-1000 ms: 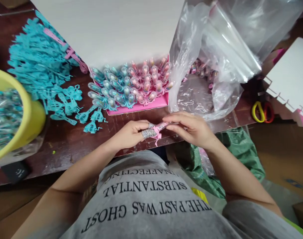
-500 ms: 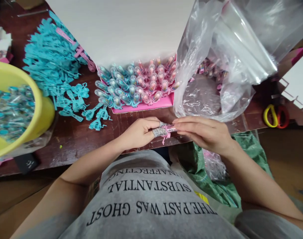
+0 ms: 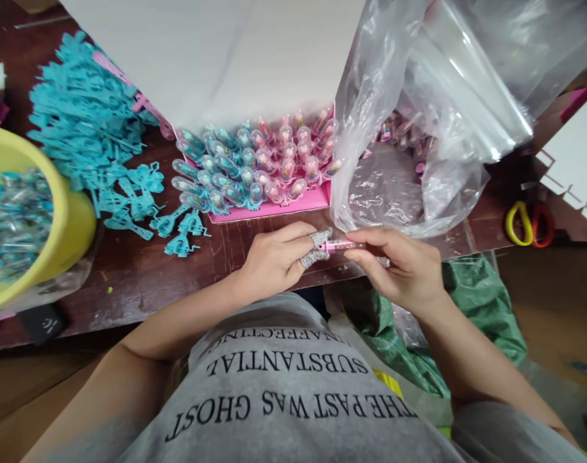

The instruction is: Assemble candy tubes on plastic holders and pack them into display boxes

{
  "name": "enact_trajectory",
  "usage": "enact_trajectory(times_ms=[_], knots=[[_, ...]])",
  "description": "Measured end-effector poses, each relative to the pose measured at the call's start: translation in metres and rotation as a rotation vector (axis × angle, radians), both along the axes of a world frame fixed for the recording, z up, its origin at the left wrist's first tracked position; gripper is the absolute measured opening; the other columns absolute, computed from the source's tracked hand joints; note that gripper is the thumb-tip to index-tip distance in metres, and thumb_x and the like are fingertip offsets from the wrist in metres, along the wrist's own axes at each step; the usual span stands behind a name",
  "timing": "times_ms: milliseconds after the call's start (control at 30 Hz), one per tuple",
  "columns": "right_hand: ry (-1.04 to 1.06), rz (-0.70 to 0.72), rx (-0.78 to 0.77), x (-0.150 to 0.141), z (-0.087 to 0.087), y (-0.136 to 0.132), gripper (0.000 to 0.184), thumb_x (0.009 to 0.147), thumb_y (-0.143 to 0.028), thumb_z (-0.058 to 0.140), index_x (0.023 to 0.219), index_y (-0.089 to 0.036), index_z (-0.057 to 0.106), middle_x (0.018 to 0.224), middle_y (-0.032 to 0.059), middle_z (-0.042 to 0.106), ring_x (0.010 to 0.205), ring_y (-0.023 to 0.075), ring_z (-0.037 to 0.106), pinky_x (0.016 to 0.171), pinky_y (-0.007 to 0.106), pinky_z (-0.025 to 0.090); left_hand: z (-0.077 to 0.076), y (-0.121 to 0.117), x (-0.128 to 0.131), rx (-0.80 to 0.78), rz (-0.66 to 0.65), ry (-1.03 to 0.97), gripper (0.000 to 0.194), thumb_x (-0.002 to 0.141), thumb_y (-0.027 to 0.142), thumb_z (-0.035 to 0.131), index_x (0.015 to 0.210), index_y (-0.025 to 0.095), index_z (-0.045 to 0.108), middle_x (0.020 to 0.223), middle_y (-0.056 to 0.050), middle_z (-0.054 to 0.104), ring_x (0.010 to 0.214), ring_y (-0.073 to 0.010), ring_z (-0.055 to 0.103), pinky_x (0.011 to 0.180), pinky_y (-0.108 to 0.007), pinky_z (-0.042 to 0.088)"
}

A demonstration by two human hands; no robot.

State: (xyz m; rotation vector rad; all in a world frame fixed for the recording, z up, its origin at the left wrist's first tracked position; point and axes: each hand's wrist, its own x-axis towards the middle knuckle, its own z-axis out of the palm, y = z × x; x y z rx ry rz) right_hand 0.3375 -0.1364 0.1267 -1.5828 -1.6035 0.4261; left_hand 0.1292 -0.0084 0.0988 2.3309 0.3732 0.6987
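Note:
Between my two hands, just past the table's near edge, is a small clear tube with pink parts (image 3: 340,245). My left hand (image 3: 281,254) pinches its left end, where a pink plastic piece sits; speckled grey wraps cover the fingertips. The thumb and fingers of my right hand (image 3: 402,263) close on the tube's right end. Ahead of my hands stands a pink-edged box (image 3: 274,211) holding rows of clear-domed capsules (image 3: 247,175), blue-green on the left and pink on the right. My fingers hide part of the held piece.
Blue plastic clips (image 3: 88,106) lie heaped at the left, with a few loose ones nearer. A yellow bucket (image 3: 78,215) holds small blue-capped tubes (image 3: 18,222). To the right are a clear plastic bag (image 3: 384,186) with pink pieces and scissors (image 3: 519,224) with yellow and red handles.
My right thumb has come away from the other fingers, lower on the tube. My left fingers have spread slightly around the pink piece. The view has shifted a little to the right.

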Motion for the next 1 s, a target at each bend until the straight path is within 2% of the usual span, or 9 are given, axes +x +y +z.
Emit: enact_trajectory(times_ms=[100, 200, 267, 333, 400, 533, 700, 867, 1000], knots=[[0.248, 0.022, -0.182, 0.002, -0.010, 0.000, 0.020, 0.102, -0.041, 0.072, 0.110, -0.023, 0.072, 0.079, 0.0005, 0.080, 0.062, 0.0157, 0.074, 0.058, 0.028, 0.061, -0.008, 0.003, -0.003, 0.209, 0.037, 0.120, 0.027, 0.103, 0.016, 0.053, 0.111, 0.020, 0.078, 0.118, -0.008, 0.079, 0.092, -0.0193, 0.076, 0.076, -0.029, 0.060], [0.324, 0.094, -0.256, 0.021, -0.026, 0.017, 0.035, 0.097, -0.053, 0.076, 0.112, -0.021, 0.072, 0.093, 0.0042, 0.082, 0.069, 0.0163, 0.076, 0.060, 0.027, 0.060, -0.011, 0.009, -0.007, 0.169, 0.038, 0.187, 0.028, 0.101, 0.013, 0.053, 0.117, 0.018, 0.075, 0.121, -0.011, 0.077, 0.099, -0.0221, 0.075, 0.079, -0.031, 0.061], [0.218, 0.002, -0.190, 0.044, -0.037, 0.041, 0.048, 0.095, -0.057, 0.075, 0.126, -0.022, 0.070, 0.115, 0.0098, 0.082, 0.086, 0.0202, 0.078, 0.073, 0.033, 0.063, -0.009, 0.012, -0.008, 0.034, 0.028, 0.150, 0.025, 0.102, 0.013, 0.052, 0.114, 0.017, 0.074, 0.118, -0.011, 0.075, 0.103, -0.0222, 0.074, 0.084, -0.032, 0.060], [0.047, -0.227, -0.129, 0.070, -0.046, 0.074, 0.053, 0.099, -0.053, 0.068, 0.139, -0.019, 0.063, 0.127, 0.0138, 0.078, 0.099, 0.0242, 0.077, 0.087, 0.040, 0.062, -0.008, 0.012, -0.008, -0.150, 0.016, 0.106, 0.018, 0.104, 0.019, 0.056, 0.109, 0.018, 0.074, 0.110, -0.009, 0.074, 0.100, -0.0203, 0.072, 0.088, -0.032, 0.059], [-0.171, -0.435, -0.186, 0.092, -0.053, 0.108, 0.047, 0.103, -0.040, 0.060, 0.143, -0.015, 0.061, 0.133, 0.0167, 0.075, 0.112, 0.0282, 0.073, 0.100, 0.046, 0.058, -0.009, 0.008, -0.006, -0.306, 0.005, 0.108, 0.013, 0.102, 0.027, 0.066, 0.108, 0.018, 0.074, 0.105, -0.007, 0.073, 0.096, -0.0189, 0.070, 0.088, -0.032, 0.057], [-0.515, -0.421, -0.375, 0.106, -0.054, 0.143, 0.043, 0.105, -0.024, 0.045, 0.139, -0.010, 0.065, 0.142, 0.0227, 0.068, 0.136, 0.0370, 0.058, 0.112, 0.053, 0.050, -0.024, -0.002, -0.004, -0.505, 0.062, 0.203, 0.020, 0.098, 0.035, 0.073, 0.111, 0.020, 0.074, 0.105, -0.005, 0.075, 0.092, -0.0182, 0.068, 0.087, -0.033, 0.055], [-0.694, -0.325, -0.494, 0.101, -0.053, 0.117, 0.046, 0.104, -0.015, 0.037, 0.139, -0.007, 0.066, 0.136, 0.0253, 0.068, 0.128, 0.0391, 0.060, 0.107, 0.055, 0.051, -0.035, -0.002, -0.007, -0.867, 0.186, 0.192, 0.032, 0.089, 0.048, 0.081, 0.095, 0.017, 0.075, 0.093, -0.003, 0.075, 0.086, -0.0166, 0.067, 0.086, -0.030, 0.055], [-0.651, -0.296, -0.571, 0.111, -0.048, 0.089, 0.039, 0.103, -0.024, 0.046, 0.130, -0.012, 0.071, 0.131, 0.0252, 0.065, 0.122, 0.0415, 0.064, 0.100, 0.056, 0.055, -0.026, -0.002, 0.005, -1.141, 0.172, 0.188, 0.038, 0.074, 0.045, 0.092, 0.095, 0.016, 0.079, 0.092, -0.003, 0.076, 0.078, -0.0121, 0.063, 0.075, -0.025, 0.053], [-0.406, -0.143, -0.393, 0.090, -0.028, 0.055, 0.022, 0.100, -0.031, 0.059, 0.114, -0.020, 0.071, 0.118, 0.0174, 0.072, 0.111, 0.0336, 0.069, 0.098, 0.051, 0.057, -0.020, 0.001, 0.010, -1.321, 0.192, 0.245, 0.046, 0.072, 0.050, 0.093, 0.102, 0.016, 0.081, 0.076, 0.001, 0.066, 0.052, -0.0038, 0.036, 0.046, -0.019, 0.022]])
